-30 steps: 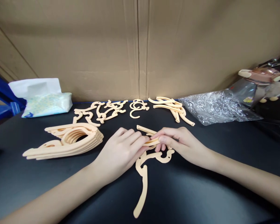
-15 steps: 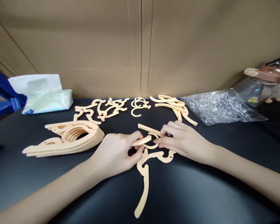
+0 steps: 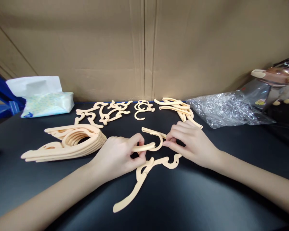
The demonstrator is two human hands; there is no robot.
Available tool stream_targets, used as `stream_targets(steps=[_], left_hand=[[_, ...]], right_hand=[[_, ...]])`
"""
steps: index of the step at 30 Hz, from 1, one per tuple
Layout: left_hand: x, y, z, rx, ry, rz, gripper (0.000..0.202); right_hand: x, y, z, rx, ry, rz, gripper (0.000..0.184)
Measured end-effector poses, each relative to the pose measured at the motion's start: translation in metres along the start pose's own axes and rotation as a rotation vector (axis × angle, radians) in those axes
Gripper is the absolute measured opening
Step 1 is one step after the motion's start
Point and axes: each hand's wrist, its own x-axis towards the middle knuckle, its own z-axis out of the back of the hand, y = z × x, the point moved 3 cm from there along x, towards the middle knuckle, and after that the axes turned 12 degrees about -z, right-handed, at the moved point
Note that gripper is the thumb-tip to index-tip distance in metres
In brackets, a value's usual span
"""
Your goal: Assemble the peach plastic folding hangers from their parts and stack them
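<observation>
My left hand (image 3: 121, 152) is closed, thumb and fingers pinching a cream hanger arm (image 3: 145, 147) that points right. The open curve of a cream hanger hook (image 3: 161, 140) shows just past that arm's tip; its other end is hidden. My right hand (image 3: 189, 141) is closed beside the hook, its fingertips at the curve's right edge. Whether they grip it is unclear. Behind the hook, a grooved straight hanger arm (image 3: 151, 131) runs under the right fingers. Below both hands lie joined hanger pieces: a curved arm (image 3: 128, 199) and a notched piece (image 3: 170, 163).
Stacked folded hangers (image 3: 86, 144) stand left of my left hand. Further back lie notched hanger pieces (image 3: 115, 110), loose hooks (image 3: 143, 107) and a pile of arms (image 3: 177, 106). A tissue pack (image 3: 48, 102) is at back left, a clear plastic bag (image 3: 226, 109) at back right.
The curved arm below my hands has swung left, its free end now further left and higher. The hook's curve shows more fully, and my right fingertips have shifted slightly right.
</observation>
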Motion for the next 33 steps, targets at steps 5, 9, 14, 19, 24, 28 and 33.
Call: stream_targets(steps=[5, 9, 14, 19, 24, 28, 33], left_hand=[[0.0, -0.006, 0.005, -0.012, -0.12, -0.004, 0.004], [-0.002, -0.009, 0.004, 0.025, -0.117, -0.034, 0.004], [-0.001, -0.013, 0.004, 0.066, -0.097, -0.114, 0.021], [0.0, -0.012, 0.008, 0.088, -0.126, -0.179, 0.031], [0.0, -0.007, 0.004, -0.002, -0.051, -0.129, 0.019], [-0.002, -0.009, 0.001, -0.069, -0.04, -0.157, 0.01], [-0.003, -0.01, -0.002, -0.066, -0.018, -0.167, 0.008]], right_hand=[[-0.001, 0.003, -0.003, 0.211, 0.114, -0.168, 0.031], [0.0, 0.001, -0.01, 0.509, 0.235, -0.376, 0.03], [0.002, -0.004, -0.012, 0.722, 0.266, -0.493, 0.032], [0.006, -0.018, -0.006, 0.755, 0.157, -0.535, 0.033], [0.008, -0.027, -0.008, 0.808, 0.118, -0.529, 0.028], [0.008, -0.025, -0.012, 0.888, 0.131, -0.528, 0.026], [0.008, -0.022, -0.013, 0.93, 0.165, -0.542, 0.029]])
